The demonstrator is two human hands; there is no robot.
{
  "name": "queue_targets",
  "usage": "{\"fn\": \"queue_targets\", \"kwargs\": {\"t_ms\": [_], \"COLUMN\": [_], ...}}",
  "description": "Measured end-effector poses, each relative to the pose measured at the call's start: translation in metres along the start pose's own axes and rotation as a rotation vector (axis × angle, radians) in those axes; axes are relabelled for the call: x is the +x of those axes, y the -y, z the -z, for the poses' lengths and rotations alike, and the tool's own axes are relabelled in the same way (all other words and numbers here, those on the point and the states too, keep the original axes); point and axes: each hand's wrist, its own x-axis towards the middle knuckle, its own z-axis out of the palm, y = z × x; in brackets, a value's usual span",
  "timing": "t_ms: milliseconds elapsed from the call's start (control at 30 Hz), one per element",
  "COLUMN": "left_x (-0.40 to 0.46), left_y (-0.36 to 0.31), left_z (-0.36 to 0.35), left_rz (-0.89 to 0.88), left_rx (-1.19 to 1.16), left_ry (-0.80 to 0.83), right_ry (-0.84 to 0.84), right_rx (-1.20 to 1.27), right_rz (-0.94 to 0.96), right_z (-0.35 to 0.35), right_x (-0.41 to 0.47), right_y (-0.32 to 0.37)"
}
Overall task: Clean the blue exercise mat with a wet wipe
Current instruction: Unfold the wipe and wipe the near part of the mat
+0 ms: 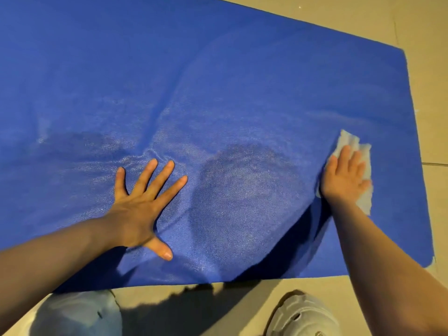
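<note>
I see a pebbled, wrinkled blue exercise mat [218,93] on the tiled floor [431,32]. My left hand [140,204] presses it, fingers splayed flat. My right hand [344,175] presses a crumpled white wet wipe [349,141] with straight fingers.

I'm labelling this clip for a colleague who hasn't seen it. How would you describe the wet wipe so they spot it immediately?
Find the blue exercise mat spread across the tiled floor, then follow it to its right-hand edge. There the right hand presses flat on the wet wipe, the only crumpled white sheet on the mat; the left hand rests on bare blue.

beige tiled floor [421,32], grey shoe [303,316]
</note>
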Motion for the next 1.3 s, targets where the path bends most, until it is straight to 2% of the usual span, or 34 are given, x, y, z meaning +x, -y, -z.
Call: {"fn": "queue_targets", "kwargs": {"t_ms": [67, 133, 233, 333, 433, 500, 567, 667, 733, 867, 933, 1067, 1167, 1300], "left_x": [0.000, -0.001, -0.001, -0.003, -0.001, 0.000, 0.000, 0.000, 0.000, 0.000, 0.000, -0.001, 0.000, -0.004], "left_y": [0.000, -0.001, -0.002, -0.002, -0.005, -0.006, -0.007, -0.010, -0.012, -0.013, -0.014, -0.014, -0.014, -0.012], "left_z": [0.000, 0.001, 0.004, 0.005, 0.011, 0.013, 0.015, 0.019, 0.023, 0.026, 0.029, 0.031, 0.028, 0.028], "left_rz": [-0.004, -0.012, 0.001, 0.025, 0.045, 0.056, 0.069, 0.066, 0.084, 0.071, 0.070, 0.071, 0.088, 0.044], "left_rx": [-0.003, -0.005, -0.025, -0.040, -0.071, -0.079, -0.058, -0.047, -0.027, 0.000, -0.006, 0.006, 0.003, 0.020], "left_ry": [0.009, 0.030, 0.070, 0.102, 0.135, 0.094, 0.142, 0.181, 0.237, 0.270, 0.279, 0.298, 0.272, 0.200], "right_ry": [-0.006, -0.062, -0.080, -0.177, -0.060, -0.026, -0.024, -0.011, -0.021, -0.043, -0.078, -0.121, -0.023, -0.016], "right_rx": [0.084, 0.101, 0.053, 0.044, 0.019, 0.022, 0.007, 0.047, 0.049, 0.136, 0.158, 0.097, 0.061, 0.027], "right_rz": [-0.201, -0.221, 0.048, 0.436, 0.810, 0.890, 0.715, 0.254, 0.104, -0.187, -0.234, 0.138, 0.453, 0.700], "right_z": [-0.003, -0.017, -0.043, -0.063, -0.061, -0.054, -0.045, -0.025, -0.014, -0.022, -0.036, -0.066, -0.076, -0.070], "right_x": [-0.015, -0.034, -0.079, -0.141, -0.149, -0.121, -0.089, -0.063, -0.065, -0.080, -0.108, -0.205, -0.266, -0.255], "right_y": [0.001, 0.032, 0.100, 0.153, 0.149, 0.114, 0.064, -0.014, -0.046, -0.028, 0.006, 0.068, 0.084, 0.055]}}
